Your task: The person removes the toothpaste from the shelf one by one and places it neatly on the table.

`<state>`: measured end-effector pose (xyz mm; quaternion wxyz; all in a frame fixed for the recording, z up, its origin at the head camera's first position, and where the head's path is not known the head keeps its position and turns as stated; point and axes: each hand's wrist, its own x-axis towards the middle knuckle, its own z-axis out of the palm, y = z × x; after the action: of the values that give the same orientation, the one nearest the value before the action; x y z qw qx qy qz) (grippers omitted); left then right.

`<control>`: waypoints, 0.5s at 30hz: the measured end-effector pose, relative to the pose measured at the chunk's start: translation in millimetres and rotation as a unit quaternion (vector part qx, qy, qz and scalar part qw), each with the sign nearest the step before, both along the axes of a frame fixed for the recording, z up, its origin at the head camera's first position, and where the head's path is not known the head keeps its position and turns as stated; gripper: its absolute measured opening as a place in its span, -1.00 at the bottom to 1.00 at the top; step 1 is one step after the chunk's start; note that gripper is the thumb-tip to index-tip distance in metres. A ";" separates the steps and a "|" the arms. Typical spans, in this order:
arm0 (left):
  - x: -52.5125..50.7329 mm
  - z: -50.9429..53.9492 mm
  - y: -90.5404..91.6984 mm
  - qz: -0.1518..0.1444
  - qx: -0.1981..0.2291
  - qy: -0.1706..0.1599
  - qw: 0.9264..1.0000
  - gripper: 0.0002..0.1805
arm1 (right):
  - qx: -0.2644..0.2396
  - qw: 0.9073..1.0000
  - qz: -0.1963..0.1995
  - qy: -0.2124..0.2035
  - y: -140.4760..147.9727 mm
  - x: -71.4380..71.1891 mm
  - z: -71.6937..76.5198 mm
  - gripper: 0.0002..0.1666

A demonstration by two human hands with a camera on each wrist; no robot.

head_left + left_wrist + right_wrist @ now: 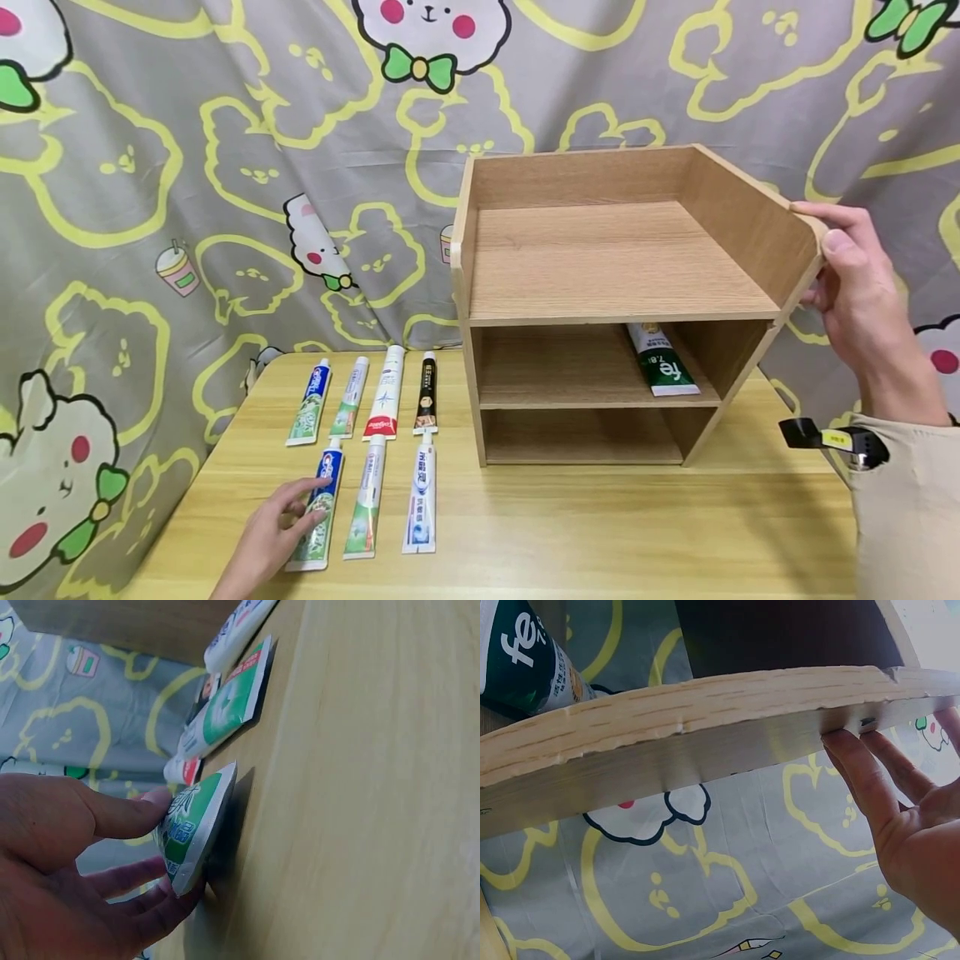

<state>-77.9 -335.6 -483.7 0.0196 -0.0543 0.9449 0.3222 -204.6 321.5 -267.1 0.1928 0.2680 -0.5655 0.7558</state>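
My left hand (266, 533) pinches a blue, green and white Crest toothpaste tube (315, 525) at the near left of the table. In the left wrist view, thumb and fingers lie on opposite sides of its flat white end. My right hand (858, 292) holds the upper right side panel of a wooden desktop shelf (600, 258). Some fingertips touch the panel's outer face in the right wrist view. A dark green and white toothpaste tube (663, 367) marked "fe" lies at the right of the shelf's middle level.
Beside the held tube lie a green and white tube (366, 508) and a white and blue tube (422, 504). Several more tubes form a row behind, including a red and white Colgate (385, 400) and a black one (427, 392). A patterned curtain (300, 150) hangs behind.
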 end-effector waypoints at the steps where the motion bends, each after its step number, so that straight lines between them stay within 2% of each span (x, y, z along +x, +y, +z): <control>1: -0.4 -0.3 0.4 0.001 -0.001 -0.001 1.000 -0.53 | 0.000 1.000 0.001 0.001 0.1 -0.3 0.2 -0.57; 9: 0.9 4.8 4.0 0.009 0.021 -0.027 0.999 -0.51 | 0.005 1.000 0.001 0.002 1.7 -0.6 -1.4 -0.56; 11: 2.6 6.8 6.3 0.011 0.032 0.001 0.999 -0.51 | 0.008 1.000 -0.001 0.002 2.1 0.0 -1.6 -0.56; 13: 3.6 8.4 9.8 0.018 0.044 0.055 0.997 -0.54 | 0.019 1.000 -0.011 0.001 2.2 0.6 -1.1 -0.56; 15: 3.5 11.2 14.8 0.030 0.051 0.111 0.992 -0.59 | 0.023 1.000 -0.017 -0.002 1.7 0.6 0.0 -0.56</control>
<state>-74.4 -320.8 -472.5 -0.0919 -0.0451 0.9214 0.3748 -204.0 323.2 -267.1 0.1982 0.2611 -0.5877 0.7397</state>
